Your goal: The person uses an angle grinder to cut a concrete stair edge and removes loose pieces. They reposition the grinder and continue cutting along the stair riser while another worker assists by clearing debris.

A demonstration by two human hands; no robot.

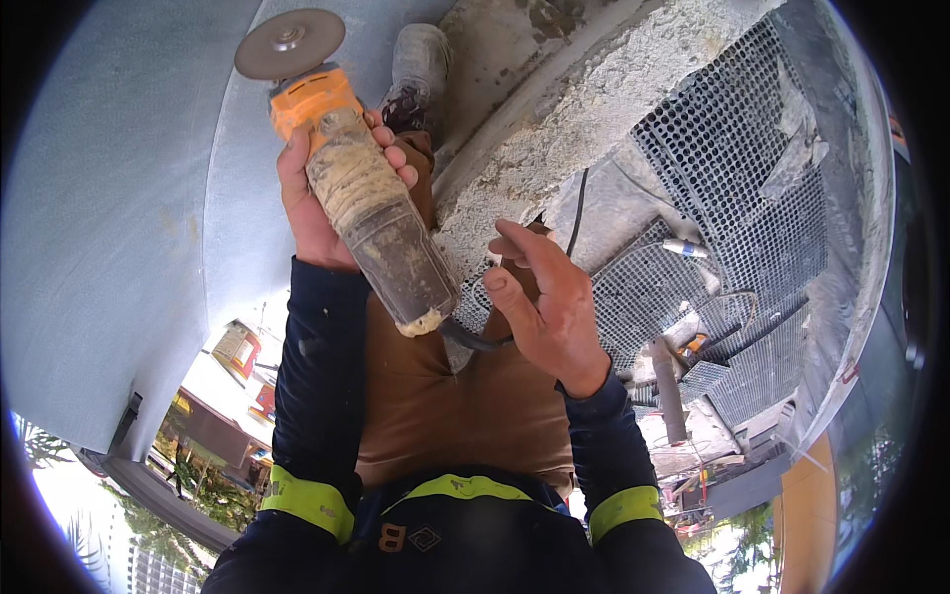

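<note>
An angle grinder (371, 203) with an orange head and a dusty, tape-wrapped body lies tilted in my left hand (315, 203). My left fingers wrap round its upper body just below the orange part. The thin grey-brown disc (272, 48) points up and away to the left, with no guard showing round it. From the tool's near end a black cord (475, 340) runs right, passing behind my right hand (542, 302). That hand hovers beside the grinder's lower end, apart from it, fingers loosely bent and spread, with nothing seen in it.
A rough concrete edge (564, 109) crosses the upper middle. Right of it lies black perforated sheeting (732, 148), with a small bottle-like object (685, 248) and a brown pipe (669, 391). A smooth grey-blue surface (109, 198) fills the left. My dusty shoe (421, 64) stands near the disc.
</note>
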